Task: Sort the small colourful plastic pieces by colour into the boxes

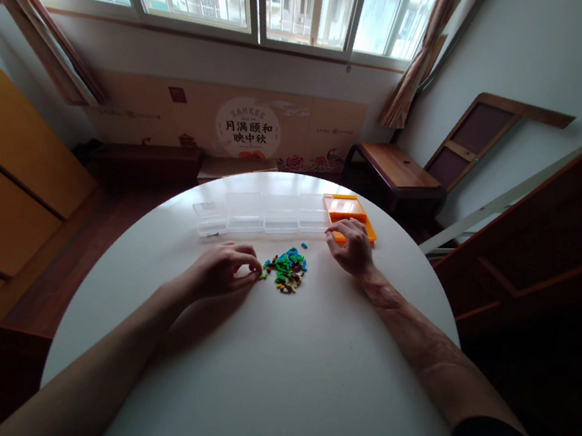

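A small heap of coloured beads (pixel 286 269), green, blue, yellow and dark, lies on the round white table (pixel 263 384). My left hand (pixel 224 268) rests just left of the heap, its fingers curled and pinched at the heap's edge; what they hold is too small to see. My right hand (pixel 350 246) lies to the right of the heap, fingers spread over the near edge of an orange tray (pixel 348 213). Behind the heap stands a clear plastic compartment box (pixel 263 215).
A low wooden table (pixel 397 167) and a leaning wooden frame (pixel 477 137) stand at the back right. Yellow cabinet panels (pixel 3 170) run along the left. A printed cardboard sheet (pixel 250 126) lines the wall under the window.
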Available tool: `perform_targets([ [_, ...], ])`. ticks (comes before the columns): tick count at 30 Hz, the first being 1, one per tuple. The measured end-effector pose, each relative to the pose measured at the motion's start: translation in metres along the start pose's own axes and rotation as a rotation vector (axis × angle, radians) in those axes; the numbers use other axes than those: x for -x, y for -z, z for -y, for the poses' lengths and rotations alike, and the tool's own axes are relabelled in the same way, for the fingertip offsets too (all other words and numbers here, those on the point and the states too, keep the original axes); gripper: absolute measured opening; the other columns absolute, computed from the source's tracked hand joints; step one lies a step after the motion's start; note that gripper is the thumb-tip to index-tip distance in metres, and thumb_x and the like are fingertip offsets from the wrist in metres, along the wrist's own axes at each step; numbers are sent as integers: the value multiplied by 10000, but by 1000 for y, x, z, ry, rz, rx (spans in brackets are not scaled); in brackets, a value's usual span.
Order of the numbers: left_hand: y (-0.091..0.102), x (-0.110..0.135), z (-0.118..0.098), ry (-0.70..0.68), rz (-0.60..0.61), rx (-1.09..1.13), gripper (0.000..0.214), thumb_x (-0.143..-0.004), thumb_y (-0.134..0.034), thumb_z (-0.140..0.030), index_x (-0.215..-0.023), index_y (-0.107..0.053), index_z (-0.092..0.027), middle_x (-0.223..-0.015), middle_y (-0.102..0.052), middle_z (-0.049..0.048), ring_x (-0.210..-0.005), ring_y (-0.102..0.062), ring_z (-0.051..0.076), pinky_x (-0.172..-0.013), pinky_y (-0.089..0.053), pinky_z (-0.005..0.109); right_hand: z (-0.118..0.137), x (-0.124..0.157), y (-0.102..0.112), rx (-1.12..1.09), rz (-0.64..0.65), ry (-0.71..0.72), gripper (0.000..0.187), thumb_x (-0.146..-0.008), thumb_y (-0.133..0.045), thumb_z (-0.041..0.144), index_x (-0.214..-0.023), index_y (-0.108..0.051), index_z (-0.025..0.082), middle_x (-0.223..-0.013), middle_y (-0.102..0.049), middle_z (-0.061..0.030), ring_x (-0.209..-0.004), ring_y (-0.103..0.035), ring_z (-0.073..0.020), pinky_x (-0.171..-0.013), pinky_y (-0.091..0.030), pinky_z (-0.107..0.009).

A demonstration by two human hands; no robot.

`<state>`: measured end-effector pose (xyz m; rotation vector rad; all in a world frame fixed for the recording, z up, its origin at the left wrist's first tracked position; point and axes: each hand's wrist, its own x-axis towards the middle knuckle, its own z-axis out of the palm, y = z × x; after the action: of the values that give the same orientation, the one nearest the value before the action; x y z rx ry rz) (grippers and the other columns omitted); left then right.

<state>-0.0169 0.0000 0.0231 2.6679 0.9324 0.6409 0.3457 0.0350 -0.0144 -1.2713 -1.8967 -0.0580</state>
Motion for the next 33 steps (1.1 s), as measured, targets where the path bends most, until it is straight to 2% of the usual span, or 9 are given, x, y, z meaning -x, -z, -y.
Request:
perform_targets([
  [11,2,0,-6,-20,21,2,117,-957,-735,-329,-984,-829,-265,-1015,-783,15,-706,-616,131,-696,-454,267,-4,1,-4,-8,1,35,114,-995,-653,246,-933,-749,250,-1020,-794,-49,-1066,-696,-285,-1175,-450,-476],
  [24,-11,0,-2,-6,-83,13,151,-1006,-702,-299,-916,-804,-235,-909,-762,18,-689,-591,128,-677,-442,270,7,0,1,-46,-14,93,124,-997,-647,227,-927,-746,251,-1013,-801,-36,-1031,-705,-268,-1211,-440,-502],
  [28,-12,-5,-6,52,-139,201,176,-1023,-712,-326,-936,-811,-209,-891,-739,36,-697,-600,129,-660,-464,259,26,0,4,-104,-4,196,114,-1016,-654,241,-950,-746,259,-1010,-796,-38,-1002,-697,-258,-1203,-460,-517],
  [33,-16,-16,-19,191,-228,506,248,-1016,-753,-408,-956,-832,-180,-888,-751,59,-711,-605,135,-614,-439,245,57,2,3,-229,134,456,81,-1032,-722,317,-1091,-748,268,-1042,-810,-32,-994,-718,-237,-1111,-542,-473],
])
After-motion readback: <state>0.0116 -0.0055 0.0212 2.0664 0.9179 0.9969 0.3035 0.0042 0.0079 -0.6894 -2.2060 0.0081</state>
